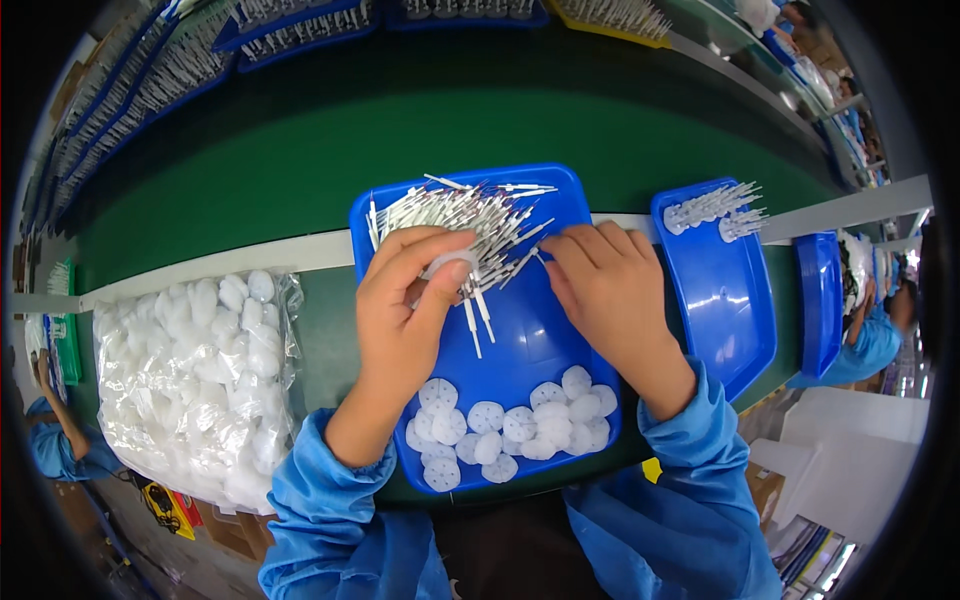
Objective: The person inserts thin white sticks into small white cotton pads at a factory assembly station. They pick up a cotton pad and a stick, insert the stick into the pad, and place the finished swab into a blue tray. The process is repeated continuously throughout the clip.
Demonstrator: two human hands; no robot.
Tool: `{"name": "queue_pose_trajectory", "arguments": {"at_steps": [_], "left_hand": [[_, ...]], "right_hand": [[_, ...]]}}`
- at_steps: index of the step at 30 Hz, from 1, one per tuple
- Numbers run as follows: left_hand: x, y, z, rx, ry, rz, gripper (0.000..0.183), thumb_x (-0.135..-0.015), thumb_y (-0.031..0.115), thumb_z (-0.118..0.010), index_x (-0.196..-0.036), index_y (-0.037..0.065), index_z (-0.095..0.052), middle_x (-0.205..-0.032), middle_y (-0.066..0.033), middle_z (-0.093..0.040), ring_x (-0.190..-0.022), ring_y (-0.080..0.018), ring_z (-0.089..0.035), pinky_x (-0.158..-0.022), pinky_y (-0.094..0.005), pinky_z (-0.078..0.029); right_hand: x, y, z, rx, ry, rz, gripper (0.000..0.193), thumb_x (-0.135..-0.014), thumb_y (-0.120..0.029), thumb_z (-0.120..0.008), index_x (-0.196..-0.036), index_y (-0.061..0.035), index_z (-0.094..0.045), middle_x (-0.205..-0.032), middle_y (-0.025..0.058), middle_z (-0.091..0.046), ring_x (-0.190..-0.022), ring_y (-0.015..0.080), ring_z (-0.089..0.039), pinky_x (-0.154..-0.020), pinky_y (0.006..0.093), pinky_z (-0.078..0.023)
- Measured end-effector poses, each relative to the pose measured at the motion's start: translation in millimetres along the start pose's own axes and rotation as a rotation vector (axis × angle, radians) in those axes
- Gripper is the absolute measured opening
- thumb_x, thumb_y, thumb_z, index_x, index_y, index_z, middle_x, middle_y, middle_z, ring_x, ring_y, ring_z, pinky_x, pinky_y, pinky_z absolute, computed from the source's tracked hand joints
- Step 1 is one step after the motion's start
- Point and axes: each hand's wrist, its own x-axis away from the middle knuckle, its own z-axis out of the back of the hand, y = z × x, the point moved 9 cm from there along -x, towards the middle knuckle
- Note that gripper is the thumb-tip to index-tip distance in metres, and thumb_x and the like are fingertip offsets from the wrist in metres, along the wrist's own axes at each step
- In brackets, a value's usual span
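Note:
My left hand point(392, 318) pinches a white perforated disc point(458, 262) between thumb and fingers, with a couple of thin white sticks point(480, 318) hanging down from it. To its right, the bent fingers of my right hand point(618, 290) close on the end of a thin white stick point(530, 257). Both hands are over a blue tray point(520, 355). A heap of similar thin sticks point(450, 208) fills the tray's far end. Loose white perforated discs point(500, 430) lie along its near end.
A clear bag of white discs point(195, 385) lies at left. On the right, another blue tray point(728, 320) bears several discs set with sticks point(705, 208). Filled blue trays point(150, 100) line the far side of the green belt point(560, 120). Another person's blue sleeve point(868, 345) shows at far right.

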Motion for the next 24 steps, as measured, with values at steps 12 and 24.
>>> {"name": "queue_pose_trajectory", "arguments": {"at_steps": [12, 24], "left_hand": [[1, -19, 0, 0.085, 0.0, 0.119, 0.031, -0.107, 0.001, -0.066, -0.138, -0.001, -0.068, -0.125, -0.0119, -0.075, -0.11, -0.0145, -0.07, -0.088, -0.0273, -0.06], [0, -22, -7, 0.121, -0.023, 0.151, 0.032, -0.105, -0.002, -0.066, -0.137, 0.002, -0.07, -0.128, -0.0107, -0.08, -0.111, -0.0115, -0.074, -0.082, -0.023, -0.057]], "right_hand": [[-18, 3, 4, -0.181, -0.14, 0.061, 0.026, -0.08, -0.006, -0.076, -0.105, -0.0092, -0.074, -0.097, 0.005, -0.074, -0.101, 0.0242, -0.07, -0.101, 0.0406, -0.051], [-5, 18, -27, -1.475, 0.003, -0.38, 0.01, -0.093, 0.004, -0.079, -0.101, -0.0003, -0.076, -0.105, 0.0067, -0.08, -0.1, 0.0131, -0.075, -0.092, 0.0294, -0.059]]}}
